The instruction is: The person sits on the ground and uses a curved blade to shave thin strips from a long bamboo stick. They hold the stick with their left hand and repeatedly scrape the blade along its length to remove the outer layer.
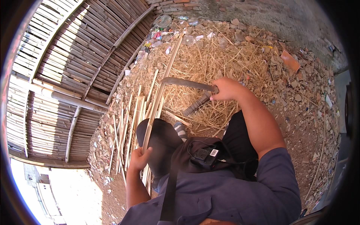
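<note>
Left hand (139, 159) grips a bamboo strip (172, 62), slanted over the left leg (165, 137). Right hand (226, 89) clenches a knife (189, 83), tip at the strip, contact unclear. Split pieces (141, 107) lie at the straw heap's (202, 56) left edge; this one looks unfinished, remainder unknown.

The left hand (138, 159) grips a long strip (173, 60) near its lower end. The right hand (227, 89) holds a knife (185, 82), its tip at the strip. A dark ribbed rod (197, 104) lies on shavings (213, 56). More strips (122, 138) lie by the left leg (165, 138). A slatted wall (80, 48) stands at left, a brick wall (258, 17) ahead.
</note>
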`<state>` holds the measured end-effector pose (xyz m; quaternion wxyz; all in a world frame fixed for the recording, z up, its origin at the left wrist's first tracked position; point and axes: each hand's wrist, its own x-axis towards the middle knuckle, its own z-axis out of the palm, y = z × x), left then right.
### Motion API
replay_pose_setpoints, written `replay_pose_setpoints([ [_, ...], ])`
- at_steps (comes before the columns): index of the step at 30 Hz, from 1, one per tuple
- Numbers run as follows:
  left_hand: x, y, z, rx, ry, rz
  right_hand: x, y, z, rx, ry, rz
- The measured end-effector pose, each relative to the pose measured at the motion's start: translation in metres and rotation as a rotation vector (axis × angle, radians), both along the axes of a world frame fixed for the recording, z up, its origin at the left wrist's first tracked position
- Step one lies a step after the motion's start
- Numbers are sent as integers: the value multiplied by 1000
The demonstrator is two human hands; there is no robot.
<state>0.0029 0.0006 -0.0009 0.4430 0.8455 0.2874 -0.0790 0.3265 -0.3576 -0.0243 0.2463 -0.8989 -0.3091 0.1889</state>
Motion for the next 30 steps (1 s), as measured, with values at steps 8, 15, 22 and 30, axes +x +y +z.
replay_pose_setpoints([
  [8, -3, 0, 0, 43, 11, 16, 4, 6, -4, 4, 34, -11],
  [15, 1, -5, 8, 10, 16, 2, -4, 7, -1, 5, -24, 8],
  [22, -3, -1, 3, 8, -3, -3, -12, 17, 2, 25, 10, 102],
  [30, 2, -8, 8, 18, -8, 16, 5, -2, -6, 55, -82, -34],
])
